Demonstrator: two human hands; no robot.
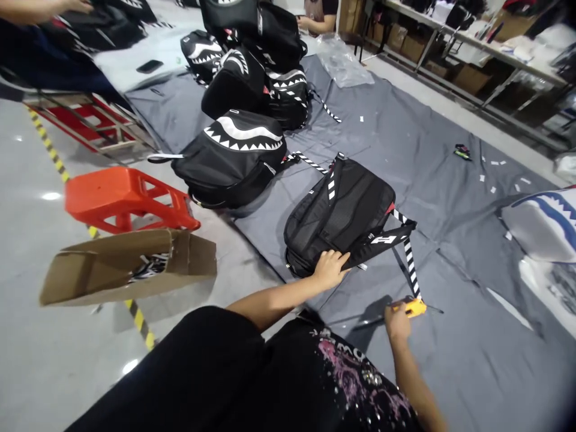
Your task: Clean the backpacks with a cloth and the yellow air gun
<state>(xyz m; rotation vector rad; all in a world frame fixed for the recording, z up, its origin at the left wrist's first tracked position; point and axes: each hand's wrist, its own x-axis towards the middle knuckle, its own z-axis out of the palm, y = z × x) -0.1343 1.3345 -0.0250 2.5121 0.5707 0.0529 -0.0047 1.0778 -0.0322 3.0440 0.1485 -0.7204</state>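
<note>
A black backpack (351, 204) lies back-panel up on the grey cloth in front of me, its shoulder straps uppermost. My left hand (330, 269) grips its near edge beside the lower end of a strap. To the right, my right hand (398, 321) is closed around a yellow-orange handheld tool (414, 308) with a thin dark tip; its exact kind is unclear. The loose end of a black-and-white striped webbing strap (410, 264) runs from the backpack down to this tool. Whether the fingers also hold the webbing is hidden.
Another black backpack (234, 156) with a shark-mouth print lies beyond, before a pile of similar bags (252, 66). At left stand a red stool (126, 195) and a cardboard box (112, 288). A grey bag (544, 222) lies at right. Other people work at the back.
</note>
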